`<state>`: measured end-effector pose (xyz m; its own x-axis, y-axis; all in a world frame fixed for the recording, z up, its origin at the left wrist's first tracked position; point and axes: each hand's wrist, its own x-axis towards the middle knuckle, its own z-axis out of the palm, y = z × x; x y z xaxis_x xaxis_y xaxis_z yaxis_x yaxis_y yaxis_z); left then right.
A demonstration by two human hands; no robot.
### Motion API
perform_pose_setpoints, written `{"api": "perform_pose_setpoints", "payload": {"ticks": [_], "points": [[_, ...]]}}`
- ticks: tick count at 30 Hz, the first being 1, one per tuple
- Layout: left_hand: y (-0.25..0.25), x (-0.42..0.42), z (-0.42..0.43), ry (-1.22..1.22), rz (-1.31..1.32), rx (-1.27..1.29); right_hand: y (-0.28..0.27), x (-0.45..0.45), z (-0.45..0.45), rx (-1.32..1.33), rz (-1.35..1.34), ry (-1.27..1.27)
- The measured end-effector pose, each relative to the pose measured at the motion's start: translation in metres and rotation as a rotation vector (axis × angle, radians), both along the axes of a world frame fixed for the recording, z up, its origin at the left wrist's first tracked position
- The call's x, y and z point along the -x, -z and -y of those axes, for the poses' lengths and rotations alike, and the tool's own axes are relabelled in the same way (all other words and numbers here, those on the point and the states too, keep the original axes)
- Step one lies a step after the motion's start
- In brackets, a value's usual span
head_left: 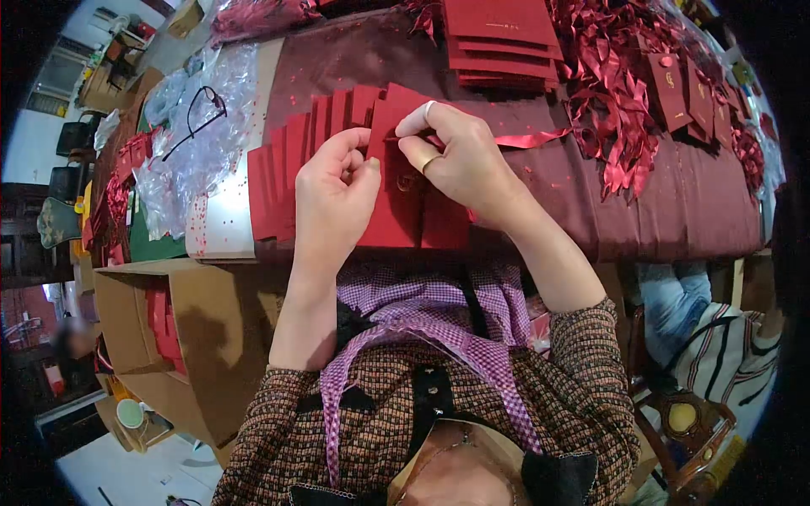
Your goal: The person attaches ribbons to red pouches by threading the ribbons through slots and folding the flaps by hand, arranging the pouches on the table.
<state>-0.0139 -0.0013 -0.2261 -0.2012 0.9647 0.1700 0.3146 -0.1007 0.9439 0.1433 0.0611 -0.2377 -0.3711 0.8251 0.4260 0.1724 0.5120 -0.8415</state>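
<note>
A red card with a gold emblem (407,181) lies on the cloth-covered table beneath both hands. My right hand (464,156) is closed in a pinch over the card's upper part, with a white covering on one fingertip and a gold-coloured band on a finger. From behind it a shiny red ribbon (531,138) trails to the right; its other end seems to lie in the pinch. Just left of the emblem, my left hand (337,185) is closed, thumb against bent forefinger; what it holds is hidden. Overlapping red cards (278,173) fan out beyond the left hand.
A stack of red cards (502,42) stands at the back, beside a heap of red ribbons (616,110). More ribboned cards (675,88) lie right. Clear plastic (224,110) and black-framed glasses (196,122) are at left. An open cardboard box (202,320) holding red items stands below.
</note>
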Motion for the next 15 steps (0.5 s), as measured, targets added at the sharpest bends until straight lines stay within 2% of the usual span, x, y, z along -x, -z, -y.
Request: {"api": "perform_pose_setpoints", "payload": {"ticks": [5, 9, 10, 11, 13, 15], "points": [[-0.005, -0.004, 0.004, -0.003, -0.015, -0.009, -0.005, 0.004, 0.001, -0.044, 0.005, 0.03], [-0.004, -0.008, 0.006, 0.01, -0.084, -0.081, -0.004, 0.007, 0.0, -0.273, 0.095, 0.047], [-0.005, -0.007, 0.007, -0.022, -0.194, -0.082, -0.006, 0.007, 0.001, -0.368, 0.176, 0.075], [-0.012, -0.011, 0.007, -0.043, -0.303, -0.192, -0.005, 0.008, 0.002, -0.49, 0.28, 0.099], [-0.005, -0.014, 0.005, -0.056, -0.337, -0.259, -0.018, 0.006, 0.011, -0.671, 0.593, 0.123], [-0.008, -0.017, 0.003, -0.051, -0.343, -0.313, -0.027, 0.004, 0.012, -0.619, 0.578, 0.079]]}}
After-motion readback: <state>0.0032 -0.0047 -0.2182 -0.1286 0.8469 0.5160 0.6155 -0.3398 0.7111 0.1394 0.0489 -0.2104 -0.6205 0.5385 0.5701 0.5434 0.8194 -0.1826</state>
